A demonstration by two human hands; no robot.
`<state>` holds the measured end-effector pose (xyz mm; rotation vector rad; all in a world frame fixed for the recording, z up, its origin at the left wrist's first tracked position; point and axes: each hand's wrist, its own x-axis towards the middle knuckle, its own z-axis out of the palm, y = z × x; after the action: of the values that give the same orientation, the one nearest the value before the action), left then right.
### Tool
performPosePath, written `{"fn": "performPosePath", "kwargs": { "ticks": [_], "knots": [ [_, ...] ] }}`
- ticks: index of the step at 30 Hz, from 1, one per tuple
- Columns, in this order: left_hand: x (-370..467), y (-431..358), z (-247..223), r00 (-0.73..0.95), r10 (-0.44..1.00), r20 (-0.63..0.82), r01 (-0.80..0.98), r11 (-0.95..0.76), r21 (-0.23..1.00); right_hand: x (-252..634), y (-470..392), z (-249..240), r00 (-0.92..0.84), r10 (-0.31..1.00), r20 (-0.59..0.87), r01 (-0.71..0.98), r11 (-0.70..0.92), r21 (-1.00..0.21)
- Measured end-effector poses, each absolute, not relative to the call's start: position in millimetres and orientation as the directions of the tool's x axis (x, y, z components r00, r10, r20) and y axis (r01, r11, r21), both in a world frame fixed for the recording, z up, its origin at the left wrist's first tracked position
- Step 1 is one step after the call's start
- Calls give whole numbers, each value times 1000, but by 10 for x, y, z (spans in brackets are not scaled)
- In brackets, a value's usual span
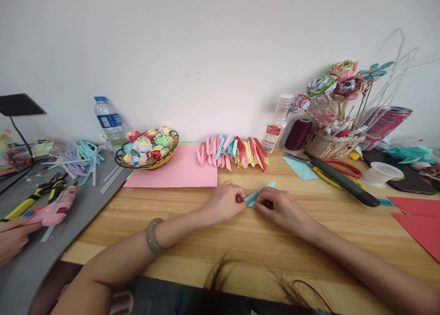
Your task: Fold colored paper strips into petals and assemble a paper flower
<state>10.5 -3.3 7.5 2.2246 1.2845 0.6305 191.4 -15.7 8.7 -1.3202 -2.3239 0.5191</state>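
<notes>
Far left of the pink sheet (185, 175), another person's hand (13, 239) grips a pink glue gun (57, 209); closer on that side stands a water bottle (112, 122); a basket (151, 166) of paper flowers (142, 145) overlaps the sheet's left part; just off the sheet's near right corner, above the wooden bench (192, 241), the left hand (225, 202) pinches one end of a folded light-blue paper (252, 198) between thumb and fingers; a row of folded strips (223, 152) runs from the sheet's right end outward; the right hand (285, 212), farther right of the sheet, pinches the light-blue paper's other end, its grip narrow; a clear bottle (273, 134) and a maroon thread spool (298, 136) stand well right of the sheet; red paper (417, 232) lies farthest right of it.
</notes>
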Motion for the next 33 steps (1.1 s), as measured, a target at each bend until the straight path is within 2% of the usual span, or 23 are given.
{"fn": "performPosePath", "kwargs": {
  "ticks": [5,18,20,22,25,28,33],
  "knots": [
    [113,-40,88,438,888,138,657,-421,625,1879,-162,86,-410,898,162,752,433,-496],
    [117,-51,89,448,880,156,681,-449,578,1868,-160,63,-396,898,193,778,440,-448],
    [105,-90,96,439,880,183,723,-467,509,1867,-163,72,-395,901,180,784,433,-445],
    [88,-153,104,458,853,248,764,-521,381,1869,-163,72,-396,901,175,789,432,-437],
    [61,-258,96,657,691,301,682,-715,153,1879,-156,52,-399,898,183,786,438,-436],
    [46,-321,68,788,564,247,586,-810,-21,1894,-149,30,-394,900,188,779,435,-451],
    [44,-339,70,838,524,151,543,-829,-134,1904,-149,25,-408,891,200,773,454,-443]
  ]
}}
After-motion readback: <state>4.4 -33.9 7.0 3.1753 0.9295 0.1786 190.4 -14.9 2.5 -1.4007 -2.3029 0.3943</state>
